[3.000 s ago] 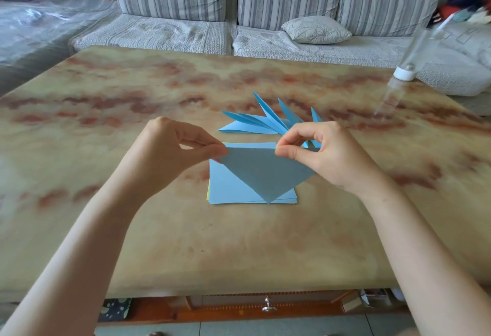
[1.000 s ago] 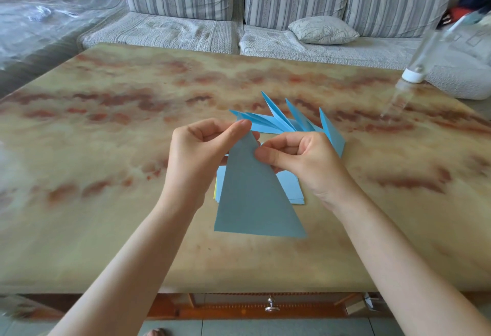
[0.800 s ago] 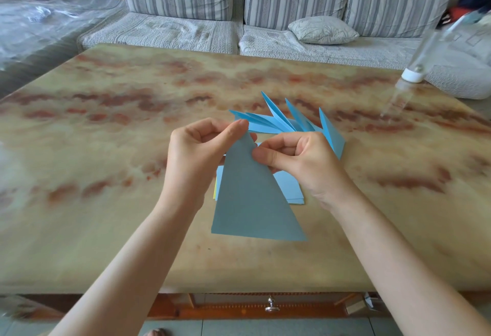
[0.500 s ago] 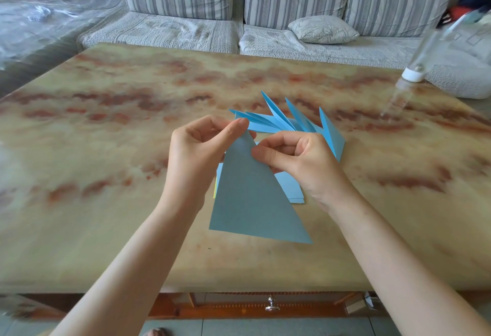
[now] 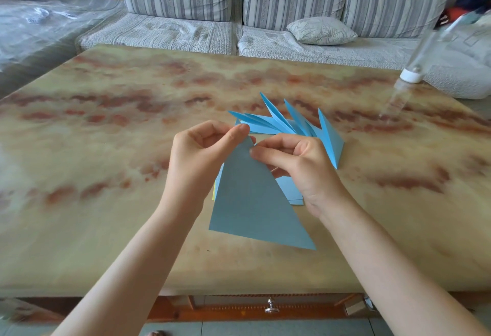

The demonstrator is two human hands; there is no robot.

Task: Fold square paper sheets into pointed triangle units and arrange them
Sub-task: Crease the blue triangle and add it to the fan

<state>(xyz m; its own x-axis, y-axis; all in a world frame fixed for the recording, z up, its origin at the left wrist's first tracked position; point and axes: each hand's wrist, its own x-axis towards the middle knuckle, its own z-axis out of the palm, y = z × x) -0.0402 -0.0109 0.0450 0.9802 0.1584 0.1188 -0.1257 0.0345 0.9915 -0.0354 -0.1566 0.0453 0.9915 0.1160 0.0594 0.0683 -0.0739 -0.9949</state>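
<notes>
Since its apex was turned to 12 o'clock, the triangle [image 5: 252,202] is pinched there by left hand [image 5: 202,157] and right hand [image 5: 303,170] for narrowing.

**Blue triangle turned point-up, hands drawn together at its tip**

Three seconds ago the blue paper triangle [image 5: 252,202] hung with its point toward the near edge of the tabletop [image 5: 106,149], its two upper corners pinched well apart. Now its narrow tip points toward the far edge and its long edge lies nearest the person. The left hand [image 5: 202,155] and right hand [image 5: 300,165] have closed in on each other and both pinch the tip, their fingertips nearly meeting. Over the last second the long edge has slanted more, its right corner dropping farther toward the near edge. The triangle now covers most of the paper stack [image 5: 291,189], leaving only a strip on its right side in view.
</notes>
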